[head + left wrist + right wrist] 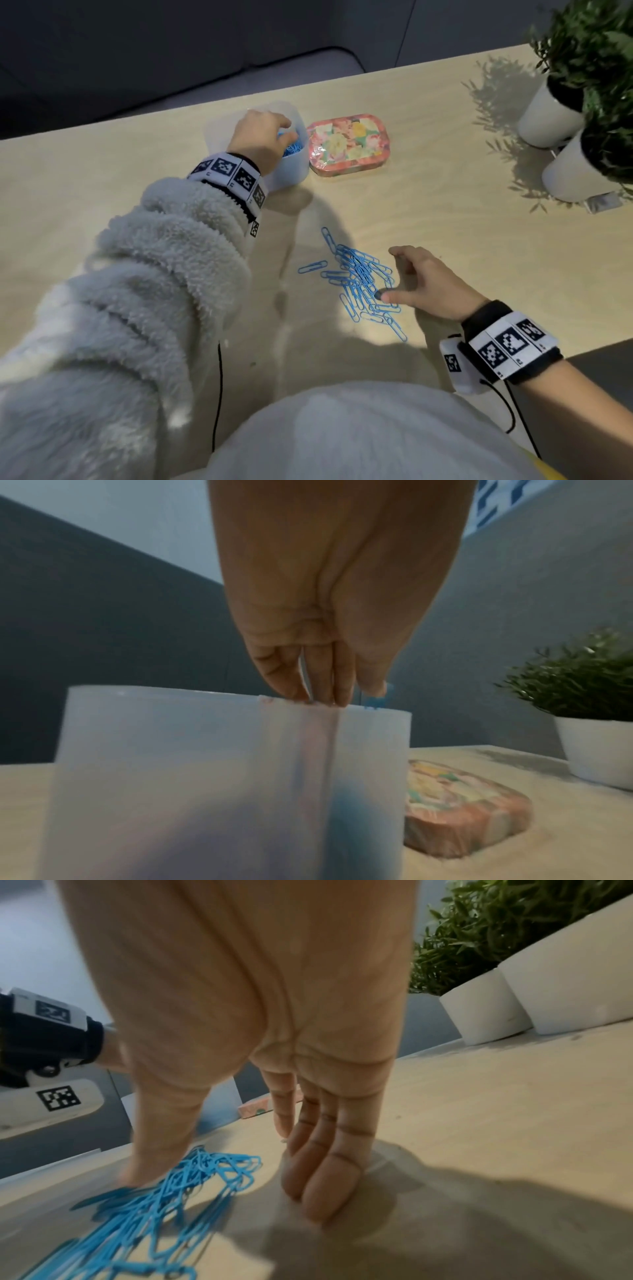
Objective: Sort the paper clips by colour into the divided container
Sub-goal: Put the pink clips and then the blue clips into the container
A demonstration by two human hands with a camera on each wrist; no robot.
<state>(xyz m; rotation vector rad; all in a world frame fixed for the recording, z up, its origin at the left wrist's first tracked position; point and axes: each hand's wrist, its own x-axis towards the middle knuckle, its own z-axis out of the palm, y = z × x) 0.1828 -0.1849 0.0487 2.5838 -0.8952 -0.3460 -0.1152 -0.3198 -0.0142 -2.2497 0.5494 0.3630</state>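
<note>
A translucent white container [291,168] [205,777] stands at the back of the table, with blue paper clips [293,148] lying in its right compartment. My left hand [279,132] [356,696] reaches down over its rim, thumb and fingers pinching a blue paper clip [375,700]. A loose pile of blue paper clips [359,281] [164,1191] lies on the table nearer me. My right hand [388,274] [219,1191] rests beside that pile, fingers [322,1191] straight on the table and the thumb touching the clips.
A floral tin [349,145] [462,813] lies just right of the container. Two white plant pots [555,113] [575,174] stand at the table's right end. The wooden table [479,257] ends close to my body, and cables hang from both wristbands.
</note>
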